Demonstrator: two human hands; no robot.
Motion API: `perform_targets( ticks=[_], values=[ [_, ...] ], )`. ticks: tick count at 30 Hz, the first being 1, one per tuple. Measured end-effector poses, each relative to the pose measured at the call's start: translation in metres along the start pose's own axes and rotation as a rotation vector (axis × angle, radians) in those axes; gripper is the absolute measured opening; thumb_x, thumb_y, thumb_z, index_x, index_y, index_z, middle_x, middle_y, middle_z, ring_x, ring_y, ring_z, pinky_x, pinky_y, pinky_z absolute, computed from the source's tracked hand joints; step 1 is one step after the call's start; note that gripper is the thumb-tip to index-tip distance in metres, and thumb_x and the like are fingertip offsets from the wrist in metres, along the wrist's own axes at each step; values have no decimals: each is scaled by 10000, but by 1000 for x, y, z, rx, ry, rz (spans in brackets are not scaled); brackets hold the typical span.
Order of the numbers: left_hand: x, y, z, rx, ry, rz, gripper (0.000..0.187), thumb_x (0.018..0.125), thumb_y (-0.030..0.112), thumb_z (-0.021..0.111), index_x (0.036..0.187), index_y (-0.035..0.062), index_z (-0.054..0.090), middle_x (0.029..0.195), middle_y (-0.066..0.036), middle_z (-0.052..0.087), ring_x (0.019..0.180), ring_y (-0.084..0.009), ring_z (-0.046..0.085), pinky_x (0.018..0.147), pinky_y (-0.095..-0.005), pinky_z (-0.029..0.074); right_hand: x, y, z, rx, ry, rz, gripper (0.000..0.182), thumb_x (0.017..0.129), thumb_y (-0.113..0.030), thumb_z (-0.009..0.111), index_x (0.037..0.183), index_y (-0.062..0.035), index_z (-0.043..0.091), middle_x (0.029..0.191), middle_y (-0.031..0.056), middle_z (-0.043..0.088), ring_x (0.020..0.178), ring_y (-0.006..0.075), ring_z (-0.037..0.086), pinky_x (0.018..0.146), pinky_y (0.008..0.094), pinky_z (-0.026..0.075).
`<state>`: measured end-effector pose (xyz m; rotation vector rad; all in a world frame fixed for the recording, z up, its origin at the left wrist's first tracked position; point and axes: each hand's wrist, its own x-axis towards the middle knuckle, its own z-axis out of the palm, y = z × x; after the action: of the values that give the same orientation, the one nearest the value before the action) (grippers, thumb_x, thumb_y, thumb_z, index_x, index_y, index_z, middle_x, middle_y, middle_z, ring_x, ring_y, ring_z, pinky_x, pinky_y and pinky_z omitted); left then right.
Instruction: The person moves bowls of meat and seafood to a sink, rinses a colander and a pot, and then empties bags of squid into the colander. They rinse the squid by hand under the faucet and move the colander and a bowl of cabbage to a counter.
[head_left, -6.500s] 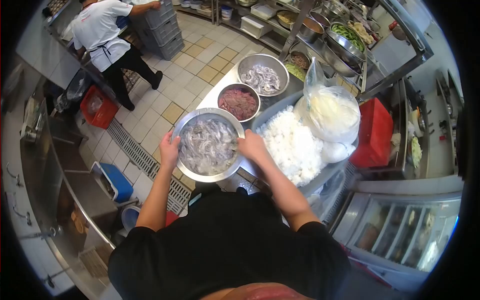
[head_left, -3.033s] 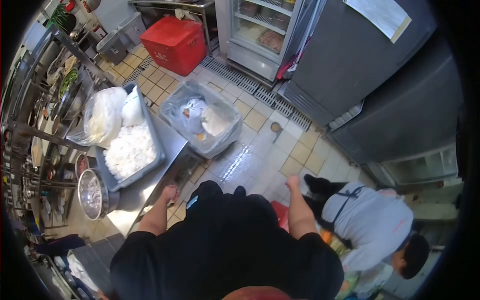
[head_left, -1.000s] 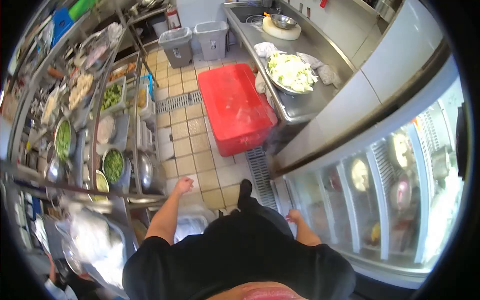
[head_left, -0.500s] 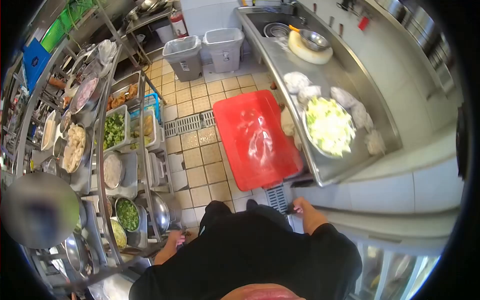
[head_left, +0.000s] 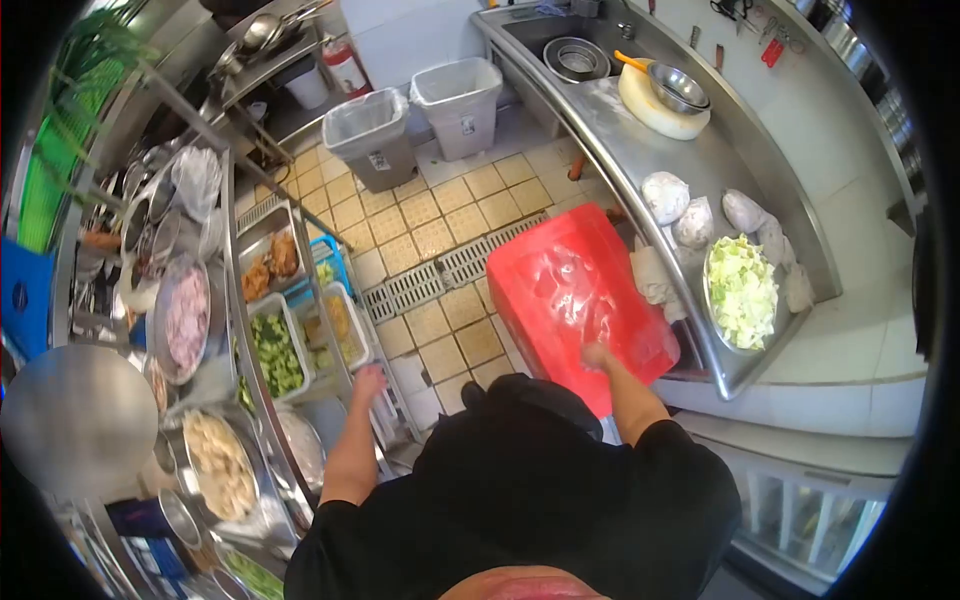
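Observation:
My left hand (head_left: pixel 370 382) hangs beside the steel rack, near a tub of pale food (head_left: pixel 342 325); it touches nothing visible, and its fingers are too blurred to read. Over the near part of a large red container (head_left: pixel 560 290) is my right hand (head_left: pixel 597 356), with its fingers curled and whatever they may hold hidden. To the right, a bowl of chopped pale green cabbage (head_left: pixel 741 295) rests on the steel counter (head_left: pixel 650 130). Several white wrapped bundles (head_left: pixel 665 197) lie around that bowl.
The rack (head_left: pixel 235 290) on the left bears broccoli (head_left: pixel 272 352), pink sliced food (head_left: pixel 186 315) and other trays. Two lined bins (head_left: pixel 372 135) (head_left: pixel 458 105) stand at the back wall. A floor drain (head_left: pixel 420 283) crosses the tiles. Bowls sit near the sink (head_left: pixel 520 35).
The view has shifted forward and left along the aisle. My left hand has come forward beside the rack, and my right hand now appears over the red container.

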<state>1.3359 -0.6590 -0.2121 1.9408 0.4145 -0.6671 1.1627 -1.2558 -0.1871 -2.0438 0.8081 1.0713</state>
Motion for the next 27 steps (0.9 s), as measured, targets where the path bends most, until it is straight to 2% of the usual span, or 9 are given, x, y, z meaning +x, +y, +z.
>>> perform_targets(
  ticks=[5, 10, 12, 14, 15, 17, 18, 26, 27],
  values=[
    [112, 175, -23, -90, 32, 169, 192, 949, 220, 539, 999, 45, 601, 730, -49, 623, 617, -147, 592, 530, -290, 483, 45, 26, 48, -128, -290, 231, 348, 920, -241, 456, 1195, -68, 581, 822, 108, 691, 694, 234, 663, 601, 436, 539],
    [206, 149, -28, -59, -189, 121, 237, 974, 264, 516, 1017, 43, 588, 748, -59, 627, 627, -162, 604, 552, -309, 499, 89, -36, 39, 160, -232, 371, 443, 908, -223, 482, 1317, -56, 511, 942, 120, 693, 675, 242, 648, 601, 421, 543],
    [208, 108, -43, 137, -307, -17, 243, 956, 289, 521, 1013, 59, 576, 753, -67, 623, 630, -190, 603, 557, -336, 503, 106, -96, 2, 220, -163, 372, 392, 900, -241, 505, 1231, -50, 594, 894, 132, 701, 643, 246, 644, 590, 401, 546],
    [186, 85, -61, 307, -425, -191, 239, 945, 286, 529, 1008, 61, 581, 765, -71, 627, 631, -197, 603, 551, -340, 498, 148, -146, -54, -556, -335, -285, 289, 876, -229, 536, 1019, -36, 696, 825, 130, 705, 630, 256, 650, 583, 396, 545],
    [178, 85, -69, 350, -440, -241, 238, 939, 284, 533, 1005, 62, 584, 771, -72, 628, 631, -200, 603, 547, -342, 496, 202, -161, -66, -406, -393, -267, 233, 829, -213, 574, 817, -28, 715, 790, 123, 711, 647, 264, 672, 581, 421, 542],
    [178, 97, -82, 410, -456, -284, 235, 928, 282, 540, 1000, 64, 590, 782, -76, 632, 633, -206, 603, 541, -345, 491, 250, -208, -113, -784, 164, -687, 287, 687, -222, 660, 912, -52, 715, 895, 195, 690, 765, 332, 673, 649, 451, 536],
    [187, 104, -86, 424, -458, -289, 233, 922, 280, 544, 997, 65, 593, 788, -77, 634, 633, -209, 603, 537, -347, 489, 233, -256, -154, -724, 161, -468, 303, 706, -225, 635, 937, -38, 695, 911, 211, 682, 807, 357, 662, 711, 463, 532],
    [366, 236, -78, 458, -501, -252, 224, 876, 269, 574, 975, 72, 615, 835, -91, 648, 639, -234, 602, 511, -361, 470, 249, -394, -304, 261, 692, -398, 364, 906, -323, 501, 827, 0, 651, 801, 202, 677, 799, 369, 648, 739, 456, 500],
    [401, 259, -74, 440, -493, -249, 223, 871, 268, 578, 973, 73, 618, 841, -92, 650, 639, -237, 602, 508, -362, 468, 230, -411, -322, 325, 567, -301, 428, 950, -319, 401, 909, 37, 636, 1020, 277, 632, 997, 439, 584, 900, 477, 445]
  ],
)
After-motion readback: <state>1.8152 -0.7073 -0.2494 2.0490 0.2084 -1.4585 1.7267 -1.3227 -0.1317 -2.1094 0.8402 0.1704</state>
